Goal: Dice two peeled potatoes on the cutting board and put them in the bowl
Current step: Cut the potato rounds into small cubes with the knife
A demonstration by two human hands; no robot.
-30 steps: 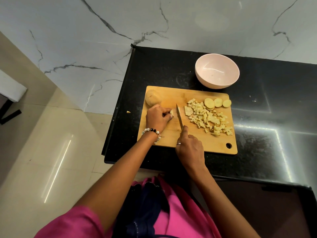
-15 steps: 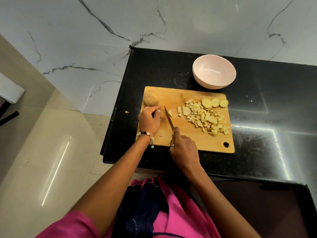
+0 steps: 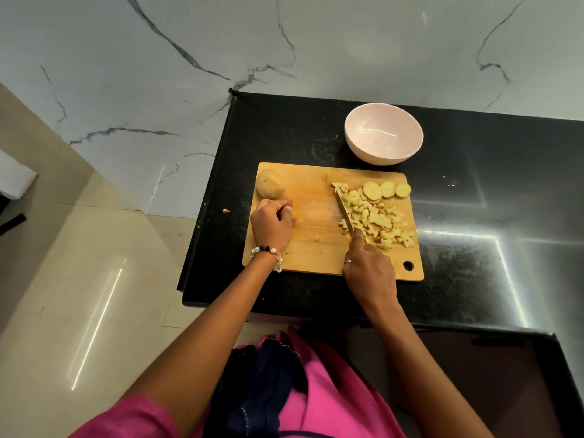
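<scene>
A wooden cutting board (image 3: pixel 316 248) lies on the black counter. A whole peeled potato (image 3: pixel 268 184) sits at its far left corner. My left hand (image 3: pixel 271 227) rests on the board just below that potato, fingers curled, with nothing visible in it. My right hand (image 3: pixel 369 270) grips a knife (image 3: pixel 344 213) whose blade lies against the left edge of a pile of diced potato (image 3: pixel 379 219). Three round potato slices (image 3: pixel 387 189) lie in a row behind the pile. The pink bowl (image 3: pixel 379 156) stands behind the board, with nothing in it.
The black counter (image 3: pixel 474 200) runs on to the right of the board; its left edge drops to a tiled floor (image 3: pixel 94 263). A small potato scrap (image 3: pixel 226 210) lies at that edge. A marble wall (image 3: pixel 284 42) stands behind.
The knife swept right, pushing the freshly cut pieces into the diced pile. My left hand let go of the cut piece and drew back left, toward the whole potato.
</scene>
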